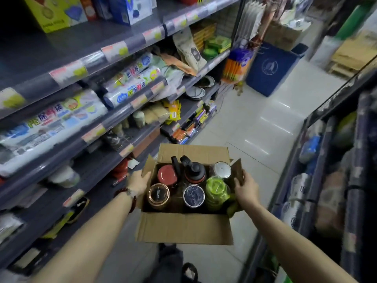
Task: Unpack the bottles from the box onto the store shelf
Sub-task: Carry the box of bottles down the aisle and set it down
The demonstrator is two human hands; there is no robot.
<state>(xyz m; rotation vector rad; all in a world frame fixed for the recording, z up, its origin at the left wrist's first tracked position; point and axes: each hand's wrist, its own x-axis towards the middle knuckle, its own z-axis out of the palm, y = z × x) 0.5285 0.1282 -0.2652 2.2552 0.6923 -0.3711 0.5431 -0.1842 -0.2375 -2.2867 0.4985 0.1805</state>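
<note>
Your left hand (137,183) and right hand (244,188) clasp the side flaps of the open box (184,227), six bottles (194,196) upright inside; none unpacked, so next free one hand to lift a bottle toward the shelf (98,166).

- Retail shop aisle.
- Grey tiered shelving (114,64) with price labels (115,50) on its front edges.
- Packaged bag rolls (130,88) stocked on that shelving.

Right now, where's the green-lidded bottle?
In the head view, the green-lidded bottle stands in the box, front row on the right, beside the dark-lidded bottle and close to the right hand.
</note>
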